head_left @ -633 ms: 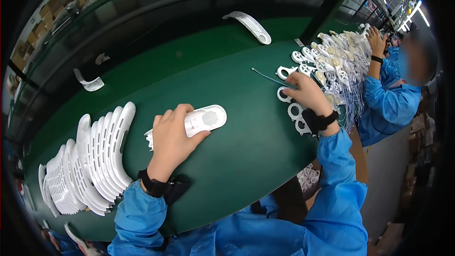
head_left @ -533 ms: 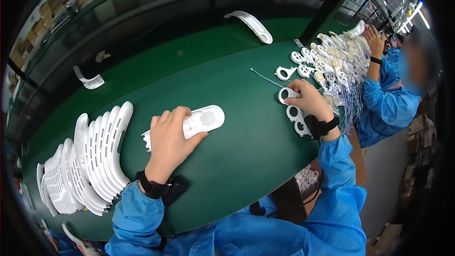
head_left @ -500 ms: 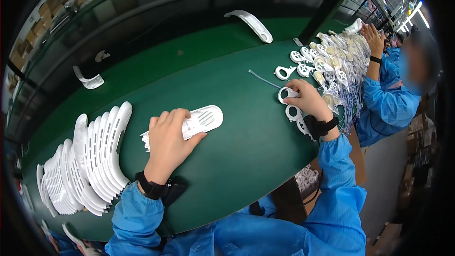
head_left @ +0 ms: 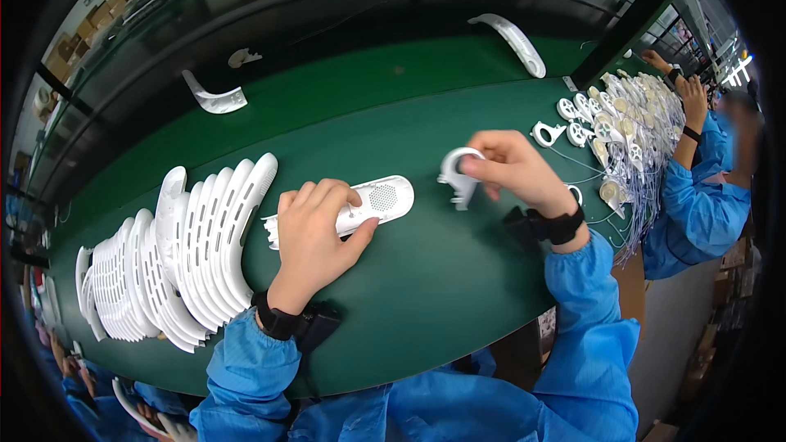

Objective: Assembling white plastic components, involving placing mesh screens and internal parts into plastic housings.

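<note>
**Two hands, two white parts**

The left hand lies on top of a long white plastic shell. The fingers curl over it and press it down on the green table. The shell lies flat in the middle of the table, and its round end with tiny holes sticks out to the right of the hand.

The right hand is lifted a little above the table. Its fingers pinch a small white ring part. The ring part hangs in the air, just to the right of the shell, and does not touch it.

To the left of the left hand stands a row of white slotted shells, leaning one on the next like plates. On the far right lies a pile of small round white parts with thin wires. One curved white piece rests at the far edge of the table, and another one lies farther left.

Another person in a blue coat works at the pile on the right. Both of the wearer's arms have blue sleeves and dark wrist bands.
</note>
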`<state>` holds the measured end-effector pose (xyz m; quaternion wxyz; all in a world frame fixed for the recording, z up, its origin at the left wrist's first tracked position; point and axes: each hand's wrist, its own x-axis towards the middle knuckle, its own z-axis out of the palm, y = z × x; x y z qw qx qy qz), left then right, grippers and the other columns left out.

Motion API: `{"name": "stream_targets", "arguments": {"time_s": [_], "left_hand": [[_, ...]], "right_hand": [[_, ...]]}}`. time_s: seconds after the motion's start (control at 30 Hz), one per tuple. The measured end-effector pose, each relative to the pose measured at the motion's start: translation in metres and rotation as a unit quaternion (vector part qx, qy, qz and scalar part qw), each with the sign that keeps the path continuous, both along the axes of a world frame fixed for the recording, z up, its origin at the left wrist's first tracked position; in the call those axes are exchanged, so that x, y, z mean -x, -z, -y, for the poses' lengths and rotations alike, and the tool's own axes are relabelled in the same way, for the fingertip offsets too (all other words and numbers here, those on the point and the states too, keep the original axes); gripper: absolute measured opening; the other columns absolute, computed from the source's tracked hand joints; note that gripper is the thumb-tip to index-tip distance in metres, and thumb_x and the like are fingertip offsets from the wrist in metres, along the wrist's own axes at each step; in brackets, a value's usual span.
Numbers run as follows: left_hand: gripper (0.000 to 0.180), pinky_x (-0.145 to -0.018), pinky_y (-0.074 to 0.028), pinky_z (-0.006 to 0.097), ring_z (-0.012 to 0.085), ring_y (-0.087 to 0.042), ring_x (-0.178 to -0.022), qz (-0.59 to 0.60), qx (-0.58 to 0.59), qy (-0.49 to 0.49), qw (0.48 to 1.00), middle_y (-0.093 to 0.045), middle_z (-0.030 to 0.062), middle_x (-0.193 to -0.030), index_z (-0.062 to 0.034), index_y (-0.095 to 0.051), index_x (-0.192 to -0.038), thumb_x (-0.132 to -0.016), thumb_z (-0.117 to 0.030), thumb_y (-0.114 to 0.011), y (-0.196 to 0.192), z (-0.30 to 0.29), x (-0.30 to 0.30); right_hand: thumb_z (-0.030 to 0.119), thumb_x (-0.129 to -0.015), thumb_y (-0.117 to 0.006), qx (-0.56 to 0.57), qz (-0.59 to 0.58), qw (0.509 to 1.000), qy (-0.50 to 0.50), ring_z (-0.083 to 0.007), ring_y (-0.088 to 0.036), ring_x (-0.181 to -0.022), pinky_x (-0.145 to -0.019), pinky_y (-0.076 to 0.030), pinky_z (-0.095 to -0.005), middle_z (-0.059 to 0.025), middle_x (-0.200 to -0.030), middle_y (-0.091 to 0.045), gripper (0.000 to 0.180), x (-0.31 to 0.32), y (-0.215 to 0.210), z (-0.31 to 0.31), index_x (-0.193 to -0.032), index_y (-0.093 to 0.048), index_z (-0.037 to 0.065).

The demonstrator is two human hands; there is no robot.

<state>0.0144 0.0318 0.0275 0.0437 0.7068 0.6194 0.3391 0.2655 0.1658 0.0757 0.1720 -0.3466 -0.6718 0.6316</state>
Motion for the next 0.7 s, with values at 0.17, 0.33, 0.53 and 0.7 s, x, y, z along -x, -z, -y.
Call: {"name": "stream_targets", "arguments": {"time_s": [0.17,0.33,0.53,0.7], "left_hand": [[0.026,-0.073,-0.035,0.035,0.0220,-0.056,-0.080,0.029,-0.010,0.011,0.999,-0.063,0.0013,-0.088,-0.0093,-0.063,-0.084,-0.071,-0.026,-0.077,0.001,0.000,0.003],[0.026,-0.079,-0.035,0.034,0.0223,-0.057,-0.088,0.070,0.049,-0.013,0.996,-0.065,0.0025,-0.097,-0.0089,-0.065,-0.091,-0.073,-0.023,-0.077,-0.010,-0.002,0.002],[0.012,-0.085,-0.036,0.038,0.0226,-0.056,-0.093,0.019,0.038,0.014,0.999,-0.064,0.0010,-0.098,-0.0112,-0.068,-0.078,-0.076,-0.022,-0.073,-0.003,-0.003,0.007],[0.009,-0.093,-0.034,0.044,0.0257,-0.055,-0.099,-0.015,0.068,0.064,0.995,-0.061,0.0056,-0.105,-0.0085,-0.063,-0.079,-0.077,-0.015,-0.069,-0.012,-0.003,0.005]], "right_hand": [[0.015,-0.094,-0.062,0.167,-0.091,0.981,-0.045,-0.0112,-0.061,-0.053,-0.051,-0.051,-0.0241,-0.0038,-0.064,-0.062,0.013,0.060,0.032,0.009,-0.091,-0.053,0.006],[0.020,-0.097,-0.057,0.214,-0.071,0.970,-0.087,-0.0166,-0.067,-0.063,-0.056,-0.055,-0.0253,-0.0097,-0.075,-0.067,0.017,0.059,0.037,0.010,-0.092,-0.051,0.005],[0.017,-0.094,-0.063,0.169,0.023,0.979,-0.113,-0.0115,-0.064,-0.063,-0.054,-0.049,-0.0220,-0.0054,-0.074,-0.066,0.017,0.062,0.034,0.016,-0.092,-0.053,0.002],[0.015,-0.080,-0.079,-0.110,0.059,0.990,-0.068,-0.0069,-0.047,-0.053,-0.048,-0.033,-0.0217,0.0005,-0.062,-0.058,0.024,0.056,0.045,0.007,-0.077,-0.060,0.000]]}}
